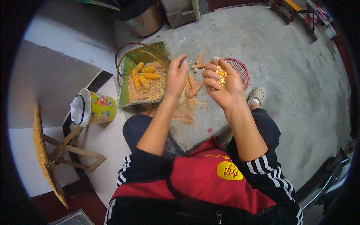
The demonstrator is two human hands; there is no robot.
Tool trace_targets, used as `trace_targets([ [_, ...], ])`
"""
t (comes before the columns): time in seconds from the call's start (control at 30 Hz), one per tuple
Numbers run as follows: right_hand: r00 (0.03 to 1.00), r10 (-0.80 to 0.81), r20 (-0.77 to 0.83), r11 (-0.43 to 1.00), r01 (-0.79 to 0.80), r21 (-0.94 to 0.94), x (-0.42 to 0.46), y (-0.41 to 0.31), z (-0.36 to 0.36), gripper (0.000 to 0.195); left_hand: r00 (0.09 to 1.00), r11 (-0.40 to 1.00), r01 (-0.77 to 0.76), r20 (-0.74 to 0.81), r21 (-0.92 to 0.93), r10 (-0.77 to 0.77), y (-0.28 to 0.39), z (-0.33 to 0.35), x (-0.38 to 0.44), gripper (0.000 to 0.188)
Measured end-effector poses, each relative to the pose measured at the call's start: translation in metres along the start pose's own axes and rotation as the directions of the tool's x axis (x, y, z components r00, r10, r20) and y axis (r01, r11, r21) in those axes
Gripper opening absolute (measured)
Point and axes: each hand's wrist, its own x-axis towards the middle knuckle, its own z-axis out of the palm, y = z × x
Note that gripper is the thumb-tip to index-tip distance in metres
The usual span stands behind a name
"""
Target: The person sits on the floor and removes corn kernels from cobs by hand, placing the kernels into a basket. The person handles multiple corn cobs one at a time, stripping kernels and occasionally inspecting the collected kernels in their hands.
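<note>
My right hand (233, 88) is turned palm up, its fingers curled around loose corn kernels (221, 76). Behind it, partly hidden, sits a red plastic mesh basket (241, 71) on the floor. My left hand (175, 77) is raised at the right side of a green woven basket (163, 52) with arched handles; nothing shows in it. Inside the woven basket lie several yellow ears of corn (150, 76), stripped cobs (144, 96) and many loose kernels (159, 87). More bare cobs (194, 90) and scattered kernels are on the floor between my hands.
A yellow patterned bin (104, 108) with a white liner stands left, near a folding wooden table (46, 152) against the wall. Behind the woven basket are a large brown bucket (146, 21) and grey blocks (181, 17). My shoe (258, 95) rests near the red basket. A bench (292, 5) stands far right.
</note>
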Motion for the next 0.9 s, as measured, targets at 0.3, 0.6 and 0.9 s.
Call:
trace_targets([
  [0.3, 0.888, -0.39, 0.244, 0.725, 0.459, -0.513, -0.004, 0.018, 0.031, 0.039, 0.942, 0.83, -0.333, -0.208, -0.447, 0.265, 0.111, 0.06, -0.016, 0.046],
  [0.6, 0.808, -0.47, 0.356, 0.324, 0.533, -0.782, -0.011, -0.008, 0.034, 0.05, 0.927, 0.864, -0.373, -0.111, -0.339, 0.357, 0.116, 0.097, -0.003, 0.05],
  [0.9, 0.895, -0.387, 0.221, 0.733, 0.444, -0.515, -0.018, -0.053, 0.026, 0.045, 0.927, 0.925, -0.371, 0.028, -0.078, 0.374, 0.122, 0.117, 0.016, 0.045],
])
